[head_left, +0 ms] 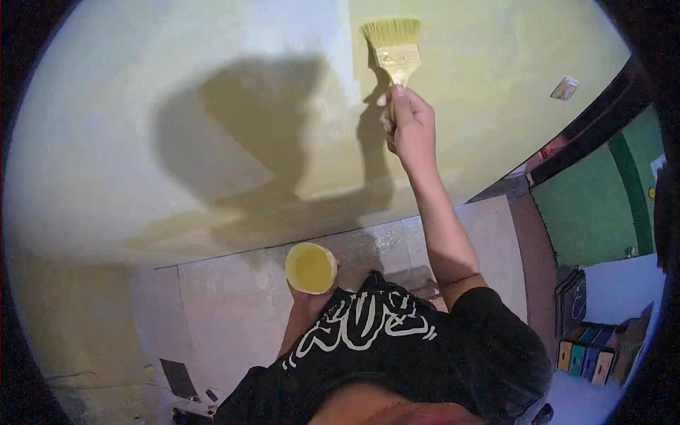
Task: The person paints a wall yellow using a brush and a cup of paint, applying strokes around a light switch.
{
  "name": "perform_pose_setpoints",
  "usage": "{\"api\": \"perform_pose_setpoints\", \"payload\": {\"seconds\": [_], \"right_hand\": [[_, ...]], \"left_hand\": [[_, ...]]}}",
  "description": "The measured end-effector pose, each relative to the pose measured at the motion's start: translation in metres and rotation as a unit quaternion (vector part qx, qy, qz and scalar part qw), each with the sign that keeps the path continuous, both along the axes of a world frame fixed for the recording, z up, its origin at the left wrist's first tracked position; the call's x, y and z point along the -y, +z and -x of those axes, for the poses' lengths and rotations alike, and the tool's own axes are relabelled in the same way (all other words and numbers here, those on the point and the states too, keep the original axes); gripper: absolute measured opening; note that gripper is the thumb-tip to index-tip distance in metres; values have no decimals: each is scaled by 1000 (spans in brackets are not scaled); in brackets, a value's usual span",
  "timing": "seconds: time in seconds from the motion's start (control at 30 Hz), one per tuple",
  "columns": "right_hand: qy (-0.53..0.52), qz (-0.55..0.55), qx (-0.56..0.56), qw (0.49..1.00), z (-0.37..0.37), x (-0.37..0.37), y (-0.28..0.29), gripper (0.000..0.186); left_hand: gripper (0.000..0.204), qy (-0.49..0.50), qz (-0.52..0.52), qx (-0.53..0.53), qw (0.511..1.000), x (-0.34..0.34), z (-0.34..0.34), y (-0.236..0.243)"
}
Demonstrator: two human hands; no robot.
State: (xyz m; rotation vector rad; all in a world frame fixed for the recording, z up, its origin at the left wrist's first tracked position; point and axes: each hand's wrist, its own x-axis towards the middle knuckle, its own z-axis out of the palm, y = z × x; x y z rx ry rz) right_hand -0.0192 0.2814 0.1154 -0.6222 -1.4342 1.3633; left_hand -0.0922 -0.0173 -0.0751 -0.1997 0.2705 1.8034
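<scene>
In my right hand [412,127], closed round its handle, is a wide flat paintbrush [398,57] with yellow-coated bristles pointing up. The brush is at the wall [489,78]; whether its bristles touch the surface I cannot tell. Yellow paint covers the wall right of the brush, while a paler, whitish patch [301,28] lies to its left. Low down near my chest, my left hand [309,300] grips a round white tub [312,289] from below, its fingers partly hidden. Yellow paint [314,269] shows inside the tub.
A switch plate [564,88] sits on the wall at the right. Beyond the wall's edge stands a green door [591,202]. Several crates or boxes [586,358] are stacked at the lower right. A dark flat panel [178,377] and cables lie on the floor at lower left.
</scene>
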Motion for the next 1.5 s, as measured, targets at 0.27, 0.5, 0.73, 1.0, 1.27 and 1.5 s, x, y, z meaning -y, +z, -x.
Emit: {"api": "perform_pose_setpoints", "payload": {"seconds": [0.27,0.5,0.73,1.0,1.27,1.5], "right_hand": [[39,145,93,984,-18,5,-114,40],[9,81,8,997,-13,32,-147,37],[62,-5,-31,998,-5,21,-42,36],[29,-38,-24,999,38,-4,70,43],[-22,74,77,994,22,16,-45,46],[-55,191,82,977,13,52,-106,43]], "left_hand": [[56,22,75,6,997,-7,6,-7],[49,27,68,-172,982,-11,7,8],[49,65,108,-132,983,-19,-11,9],[50,39,102,-67,992,-9,32,30],[53,-6,80,-241,967,-7,70,13],[58,-58,75,-396,913,23,93,16]]}}
